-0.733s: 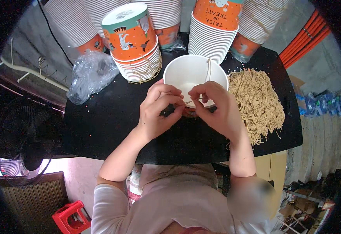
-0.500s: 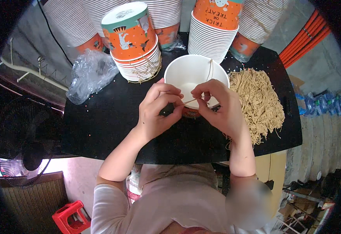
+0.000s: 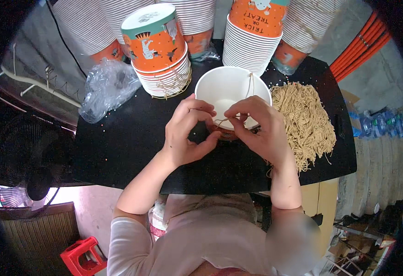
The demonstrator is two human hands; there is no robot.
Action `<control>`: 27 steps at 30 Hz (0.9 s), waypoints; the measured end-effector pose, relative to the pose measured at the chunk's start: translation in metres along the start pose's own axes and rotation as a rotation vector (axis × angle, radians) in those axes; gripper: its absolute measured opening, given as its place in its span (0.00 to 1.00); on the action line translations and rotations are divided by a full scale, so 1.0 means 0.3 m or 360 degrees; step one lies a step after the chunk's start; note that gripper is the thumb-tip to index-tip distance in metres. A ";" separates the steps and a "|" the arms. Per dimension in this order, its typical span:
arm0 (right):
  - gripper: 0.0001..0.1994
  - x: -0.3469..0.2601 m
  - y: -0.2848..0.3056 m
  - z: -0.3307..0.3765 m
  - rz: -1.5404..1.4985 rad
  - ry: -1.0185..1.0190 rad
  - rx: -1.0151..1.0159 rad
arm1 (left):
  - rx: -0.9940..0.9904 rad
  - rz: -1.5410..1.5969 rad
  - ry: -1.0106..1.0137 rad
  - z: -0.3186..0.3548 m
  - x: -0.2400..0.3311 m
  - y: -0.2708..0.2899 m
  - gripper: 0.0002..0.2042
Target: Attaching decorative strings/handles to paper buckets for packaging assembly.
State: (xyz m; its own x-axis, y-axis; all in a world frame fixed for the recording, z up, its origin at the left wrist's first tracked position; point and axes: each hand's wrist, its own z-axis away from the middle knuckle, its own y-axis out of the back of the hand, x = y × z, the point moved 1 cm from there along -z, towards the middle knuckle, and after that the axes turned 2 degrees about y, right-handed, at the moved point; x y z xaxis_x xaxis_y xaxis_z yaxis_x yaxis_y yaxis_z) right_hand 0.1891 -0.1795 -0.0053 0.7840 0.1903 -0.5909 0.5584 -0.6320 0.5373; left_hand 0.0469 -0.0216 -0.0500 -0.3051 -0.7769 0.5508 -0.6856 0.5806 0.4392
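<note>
A white-lined paper bucket [image 3: 215, 83] with an orange outside stands upright on the black table, its mouth facing me. A thin tan cord [image 3: 251, 83] hangs over its far inner wall, passing through near the rim. At the near rim my right hand [image 3: 261, 122] pinches a short piece of the same cord between thumb and forefinger. My left hand [image 3: 187, 129] is beside the bucket's near left side, thumb and forefinger parted around the near wall. The cord's end by those left fingertips looks loose. Part of the near wall is hidden behind my fingers.
A heap of tan cords [image 3: 303, 124] lies right of the bucket. An upside-down stack of orange buckets [image 3: 157, 55] with cords stands left, next to crumpled see-through plastic [image 3: 109, 89]. More bucket stacks [image 3: 252, 46] line the back. A fan [image 3: 26, 170] is at left.
My left thumb and forefinger have parted from the cord they were pinching. The cord, taut between both hands before, now curves slackly from my right fingertips.
</note>
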 end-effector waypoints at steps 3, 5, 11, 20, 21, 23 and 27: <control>0.11 -0.006 -0.008 -0.002 -0.0024 0.0087 0.0023 | 0.0019 -0.0003 -0.0045 0.001 -0.011 -0.008 0.18; 0.12 -0.002 -0.013 0.000 -0.0040 0.0124 0.0026 | 0.0026 -0.0033 -0.0084 0.007 -0.027 -0.015 0.18; 0.11 -0.008 -0.005 0.003 0.0015 0.0134 -0.0005 | 0.0084 -0.0044 0.0004 -0.001 -0.010 -0.020 0.15; 0.12 -0.007 -0.006 0.004 0.0092 0.0107 -0.0025 | 0.0064 0.0066 0.0063 0.004 -0.018 -0.012 0.11; 0.12 -0.008 -0.005 0.003 0.0103 0.0118 -0.0028 | 0.0070 0.0094 0.0082 0.006 -0.016 -0.013 0.10; 0.12 -0.011 -0.002 0.000 0.0126 0.0140 -0.0034 | 0.0070 0.0130 0.0105 0.007 -0.017 -0.012 0.10; 0.12 -0.007 0.003 -0.001 0.0154 0.0162 -0.0057 | 0.0055 0.0140 0.0103 0.005 -0.014 -0.004 0.10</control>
State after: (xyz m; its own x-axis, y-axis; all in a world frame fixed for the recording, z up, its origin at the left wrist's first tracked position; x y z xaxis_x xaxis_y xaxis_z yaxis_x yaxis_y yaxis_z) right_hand 0.1879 -0.1802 -0.0035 0.8571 0.2060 -0.4722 0.4867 -0.6243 0.6111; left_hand 0.0481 -0.0194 -0.0540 -0.3227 -0.7053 0.6312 -0.6808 0.6362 0.3629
